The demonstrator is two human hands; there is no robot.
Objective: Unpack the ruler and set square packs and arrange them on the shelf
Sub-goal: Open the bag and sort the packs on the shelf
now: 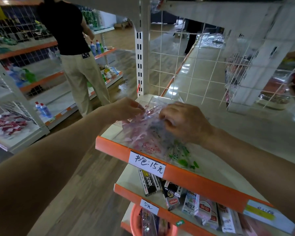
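Head view, read left to right. On the far unit's lowest board I count two blue bottles point(43, 110); one person point(71, 48) in a black top stands back-turned; two further bottles point(96, 47) stand on a higher board just past that person's hip.

Centre: the left hand point(126, 108), fingers curled, pinches the far-left edge of the clear pack point(141, 133); this pack, printed pink, lies on the top shelf point(112, 148) near its left end, behind the orange lip; the right hand point(180, 120), fingers likewise curled, pinches the same wrapping at its upper right; two hands, then, on one pack.

A green-printed pack point(180, 156) lies against it on the right; blur keeps me from counting the pieces inside either.

Two handwritten price labels point(147, 164) front the lips, one on the top tier, one on the tier below; beneath sits one pink basin point(134, 222); behind rises one wire grid point(177, 65).
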